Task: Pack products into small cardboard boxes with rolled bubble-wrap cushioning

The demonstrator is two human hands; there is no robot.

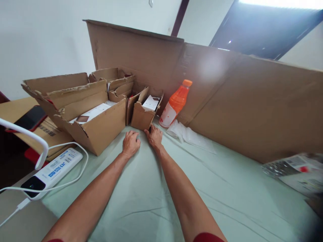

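Note:
My left hand [131, 144] rests on the pale green cloth [141, 201], its fingers curled in, with no object visible in it. Just to its right, my right hand [154, 136] reaches the bottom front corner of a small cardboard box [141, 116]. Thumb and forefinger are apart there and touch the box's base without wrapping round it. White cards [150, 102] stand inside this box. A larger cardboard box [107, 126] is left of my hands, with a white stack [97, 112] in it. Behind the right hand an orange drink bottle [176, 104] leans against the cardboard wall.
A tall cardboard wall [227, 94] runs along the back. Crumpled clear plastic [189, 134] lies beside the bottle, and a plastic packet [300, 171] is at right. At left are a white power bank [54, 171] with a cable [84, 164] and a dark phone [29, 118].

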